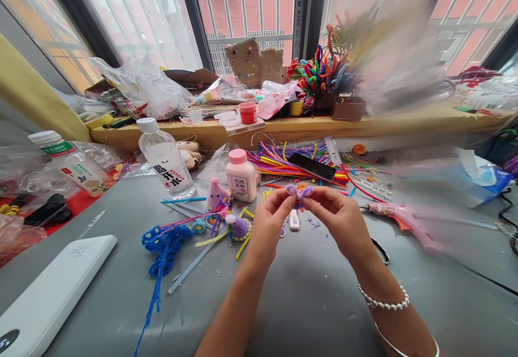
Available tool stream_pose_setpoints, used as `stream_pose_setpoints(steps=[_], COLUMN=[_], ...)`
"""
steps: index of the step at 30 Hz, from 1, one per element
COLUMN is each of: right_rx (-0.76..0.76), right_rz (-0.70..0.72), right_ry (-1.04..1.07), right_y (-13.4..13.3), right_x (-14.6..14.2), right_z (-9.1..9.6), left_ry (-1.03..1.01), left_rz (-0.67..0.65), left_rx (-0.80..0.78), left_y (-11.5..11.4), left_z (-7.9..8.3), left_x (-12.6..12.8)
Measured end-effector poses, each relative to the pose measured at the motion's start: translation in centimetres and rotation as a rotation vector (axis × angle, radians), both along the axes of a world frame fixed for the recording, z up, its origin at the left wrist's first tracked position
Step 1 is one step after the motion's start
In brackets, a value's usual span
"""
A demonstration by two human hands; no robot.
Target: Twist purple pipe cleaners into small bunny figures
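Observation:
Over the middle of the grey table, a small purple pipe-cleaner piece [299, 192] with two loops, like a bow, is held up between both hands. My left hand [269, 219] pinches its left side between thumb and fingers. At its right side, the thumb and fingertips of my right hand [340, 217] are closed on it. Close to my left hand stand a small purple crocheted cone [239, 228] and a pink crocheted figure [217, 194]. Below the purple piece lies a small white tube with a label [294, 220]. Fingertips hide part of the piece.
A pink glue gun [404, 219] lies to the right. Behind the hands are a pink-capped bottle [241, 179], a phone [311, 166] and many pipe cleaners [267, 163]. Blue crochet work [165, 241], a water bottle [168, 163] and a white power bank [60, 292] are leftward.

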State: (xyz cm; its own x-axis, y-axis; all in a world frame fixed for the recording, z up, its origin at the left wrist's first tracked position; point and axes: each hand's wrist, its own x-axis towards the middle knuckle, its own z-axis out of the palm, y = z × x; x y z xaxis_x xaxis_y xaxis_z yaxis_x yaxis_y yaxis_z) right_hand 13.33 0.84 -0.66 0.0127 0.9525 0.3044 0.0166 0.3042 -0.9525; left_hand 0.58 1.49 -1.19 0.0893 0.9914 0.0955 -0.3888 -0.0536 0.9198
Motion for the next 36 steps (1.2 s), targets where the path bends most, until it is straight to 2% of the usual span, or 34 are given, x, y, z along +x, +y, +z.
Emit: stream_pose_setpoints(steps=[3,9,18,26,36], right_rx=[-0.012,0.042,0.02,-0.052,-0.065], right_rz=[-0.033,-0.038,-0.103,-0.038,-0.007], right_ry=[-0.022,-0.16,-0.107,-0.007,0.024], right_y=[-0.1,-0.4,-0.3,-0.1,-0.1], right_x=[-0.3,-0.9,-0.8,-0.6,-0.5], right_z=[-0.1,-0.1,-0.4,-0.5,-0.3], left_ry=[-0.062,-0.101,-0.026,0.127,0.205], left_rz=[-0.039,-0.003,-0.032,0.025,0.0], left_rx=[-0.082,-0.147,-0.072,-0.036,-0.004], left_y=[0.0,-0.1,0.1,0.1,0.2], left_z=[0.3,0.4,0.2,0.8,0.8], left_x=[0.0,-0.2,-0.4,-1.1,-1.8])
